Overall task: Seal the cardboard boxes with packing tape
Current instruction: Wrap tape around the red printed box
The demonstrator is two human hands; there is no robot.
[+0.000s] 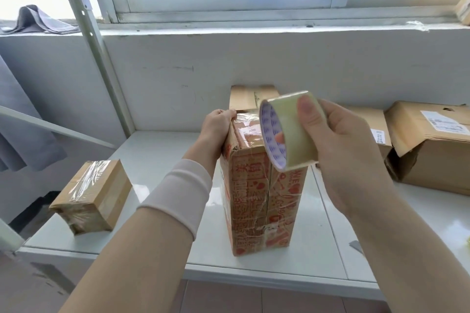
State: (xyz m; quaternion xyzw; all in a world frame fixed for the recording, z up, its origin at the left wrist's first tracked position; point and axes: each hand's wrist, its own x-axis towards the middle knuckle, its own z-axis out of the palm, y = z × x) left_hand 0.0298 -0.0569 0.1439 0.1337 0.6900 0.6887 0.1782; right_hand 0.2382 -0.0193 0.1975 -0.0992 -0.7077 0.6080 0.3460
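A tall cardboard box (256, 201) printed with red characters stands upright in the middle of the white shelf (157, 160). Clear tape covers its top and runs down its front face. My left hand (216, 127) grips the box's top left edge, fingers pressed on the tape there. My right hand (338, 150) holds a roll of clear packing tape (292, 132) just above the box's top right corner. The thumb lies on the roll's outer face and a finger sits inside the core. A strip runs from the roll to the box top.
A small taped box (91, 195) lies at the shelf's left. A plain box (251, 96) stands behind the printed one. Two larger boxes (429, 142), one crushed, sit at the right. A metal upright (99, 53) rises at the left. The wall is close behind.
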